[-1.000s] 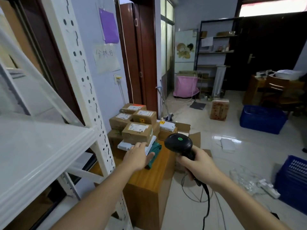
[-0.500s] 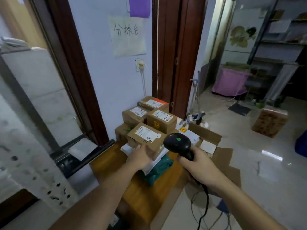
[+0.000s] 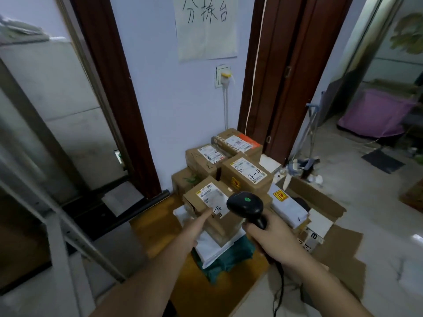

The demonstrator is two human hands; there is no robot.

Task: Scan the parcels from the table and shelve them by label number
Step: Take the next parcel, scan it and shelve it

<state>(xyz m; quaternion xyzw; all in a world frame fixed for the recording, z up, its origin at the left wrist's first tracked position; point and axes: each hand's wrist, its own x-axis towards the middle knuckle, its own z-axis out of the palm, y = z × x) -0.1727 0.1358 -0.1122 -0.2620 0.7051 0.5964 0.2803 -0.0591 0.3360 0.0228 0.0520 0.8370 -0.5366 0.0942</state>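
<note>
Your scanner (image 3: 246, 205) is matt black plastic; the parcels (image 3: 246, 173) are plain brown cardboard with white paper labels (smooth-looking). They rest on a varnished wood table (image 3: 160, 225); the far-right floor (image 3: 366, 191) is glossy tile.

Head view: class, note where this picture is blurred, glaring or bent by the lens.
Head view: shelf frame at left smeared by blur; glare on the floor at right; door frame bowed by the wide lens; box label and scanner fairly sharp.
</note>
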